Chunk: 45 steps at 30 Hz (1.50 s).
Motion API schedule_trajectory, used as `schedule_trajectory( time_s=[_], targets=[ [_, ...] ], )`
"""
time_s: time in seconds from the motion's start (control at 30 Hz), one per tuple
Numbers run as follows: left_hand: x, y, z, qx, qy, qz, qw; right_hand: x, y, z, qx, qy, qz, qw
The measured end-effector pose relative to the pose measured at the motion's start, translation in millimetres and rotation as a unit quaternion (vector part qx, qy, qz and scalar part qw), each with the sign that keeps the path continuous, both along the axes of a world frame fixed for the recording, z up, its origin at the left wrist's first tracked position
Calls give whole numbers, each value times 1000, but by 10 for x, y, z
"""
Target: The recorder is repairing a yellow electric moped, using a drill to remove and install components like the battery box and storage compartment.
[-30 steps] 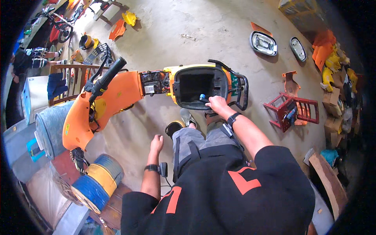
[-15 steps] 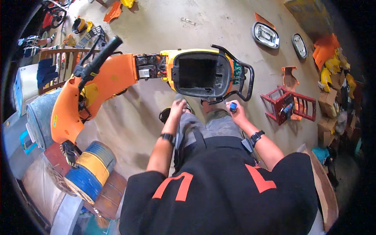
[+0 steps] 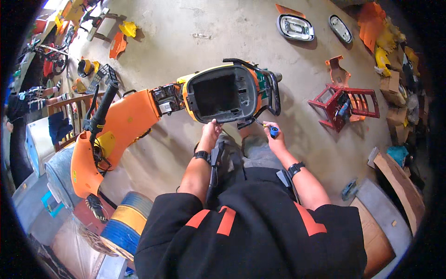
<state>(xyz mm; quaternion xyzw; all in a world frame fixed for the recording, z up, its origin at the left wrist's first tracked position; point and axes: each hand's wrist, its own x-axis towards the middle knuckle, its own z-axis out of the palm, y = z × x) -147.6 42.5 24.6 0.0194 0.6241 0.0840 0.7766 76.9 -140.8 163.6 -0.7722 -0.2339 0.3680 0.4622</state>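
Observation:
The orange scooter body [image 3: 127,114] lies across in front of me, with its black handlebar [image 3: 104,104] at left and the open black storage compartment [image 3: 218,95] at its right end, beside a black rear rail [image 3: 272,92]. My left hand [image 3: 210,131] has closed fingers at the compartment's near rim. My right hand [image 3: 277,139] is closed around a blue-handled screwdriver [image 3: 274,131], its thin shaft pointing up-left toward the rim's right corner. Exposed wiring and metal parts [image 3: 167,100] sit between the body and compartment.
A red wooden chair [image 3: 329,111] stands at right, near cardboard boxes [image 3: 396,116] and orange panels [image 3: 369,25]. Striped drum [image 3: 130,214] and grey-blue barrel [image 3: 62,179] are at lower left. Seats [image 3: 295,28] lie ahead. Another person's legs [image 3: 39,97] show at far left.
My right hand has moved back from inside the compartment to its near right edge. My left hand has risen to the rim. I now stand closer, bent over the compartment.

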Motion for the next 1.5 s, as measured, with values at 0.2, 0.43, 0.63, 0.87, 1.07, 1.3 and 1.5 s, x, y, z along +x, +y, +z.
schedule_trajectory(
  time_s=[0.2, 0.43, 0.63, 0.87, 1.07, 1.3, 1.5],
  targets=[
    [323, -53, 561, 51, -67, 124, 989, 49, -79, -11, 24, 27, -7, 999],
    [299, -47, 1009, 8, -87, 256, 963, 4, 14, 145, -57, -13, 12, 998],
    [98, 91, 1941, 18, -180, 208, 961, 123, -236, -268, 89, 57, 0, 994],
    [-581, 22, 3577, 119, -175, 199, 957, 45, 290, 169, 69, -109, 280, 951],
    [-1045, -208, 4016, 114, -123, 229, 959, -673, 815, -579, 21, -494, 607, 622],
    [-1648, -353, 3487, 107, -42, 285, 952, -964, 701, -726, -21, -150, 563, 813],
    [-2010, -290, 2514, 121, -72, 292, 946, -852, 546, -422, -123, -104, 522, 838]
  ],
)
